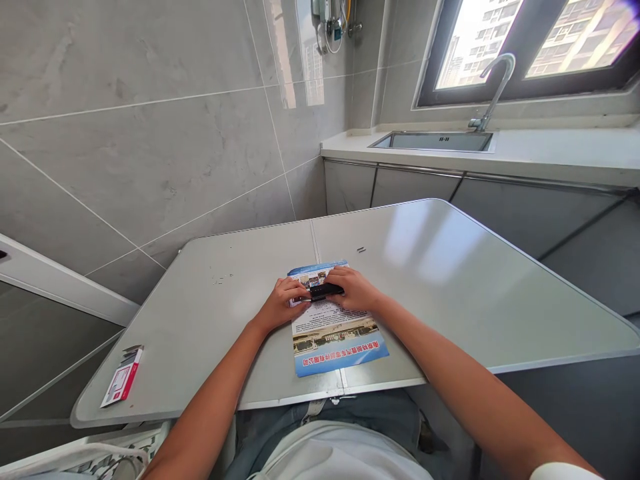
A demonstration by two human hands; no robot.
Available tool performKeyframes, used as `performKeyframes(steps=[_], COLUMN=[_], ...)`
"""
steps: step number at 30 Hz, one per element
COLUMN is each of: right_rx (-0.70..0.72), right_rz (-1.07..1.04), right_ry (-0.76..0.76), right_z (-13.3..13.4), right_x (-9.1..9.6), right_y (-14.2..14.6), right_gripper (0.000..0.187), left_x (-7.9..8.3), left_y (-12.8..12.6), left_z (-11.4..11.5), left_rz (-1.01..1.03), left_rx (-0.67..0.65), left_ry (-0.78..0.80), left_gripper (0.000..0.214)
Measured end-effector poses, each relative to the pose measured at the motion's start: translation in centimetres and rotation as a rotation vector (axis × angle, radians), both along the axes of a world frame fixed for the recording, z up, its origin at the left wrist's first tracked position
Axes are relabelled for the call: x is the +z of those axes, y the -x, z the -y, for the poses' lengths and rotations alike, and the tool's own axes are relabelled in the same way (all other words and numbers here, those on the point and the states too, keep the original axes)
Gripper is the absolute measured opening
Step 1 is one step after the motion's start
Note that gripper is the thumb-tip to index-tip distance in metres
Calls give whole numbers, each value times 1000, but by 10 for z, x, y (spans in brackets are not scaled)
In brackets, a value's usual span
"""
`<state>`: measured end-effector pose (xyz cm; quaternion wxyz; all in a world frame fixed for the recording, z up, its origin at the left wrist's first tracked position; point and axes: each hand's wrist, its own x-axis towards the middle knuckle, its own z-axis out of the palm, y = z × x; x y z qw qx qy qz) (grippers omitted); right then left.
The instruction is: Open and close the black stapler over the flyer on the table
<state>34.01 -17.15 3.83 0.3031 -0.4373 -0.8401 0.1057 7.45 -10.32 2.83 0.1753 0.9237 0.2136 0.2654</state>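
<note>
A black stapler (326, 291) lies crosswise between my two hands, over the upper part of a printed flyer. My left hand (284, 303) closes its fingers on the stapler's left end. At the other end, my right hand (354, 288) grips the stapler with bent fingers and thumb. Part of the stapler is hidden by the fingers. The flyer (330, 333), blue and white with red characters near its lower edge, lies flat on the table, upside down to me.
The pale table (430, 320) has a seam down its middle. Short dark staple strips (361, 249) lie beyond my right hand, and tiny bits (220, 280) at the left. A red and white box (123, 377) rests near the left edge. Behind is a sink (430, 141) with a faucet (495, 90).
</note>
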Motion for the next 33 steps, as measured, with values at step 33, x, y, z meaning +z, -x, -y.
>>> performKeyframes(steps=[33], right_rx=[1], right_rz=[14], right_ry=[-9], right_z=[-2], right_x=[-2], right_y=[-2], right_gripper=[17], left_x=[2], left_y=[4], left_z=[0], left_rz=[91], left_rx=[17], left_ry=[34], left_gripper=[16])
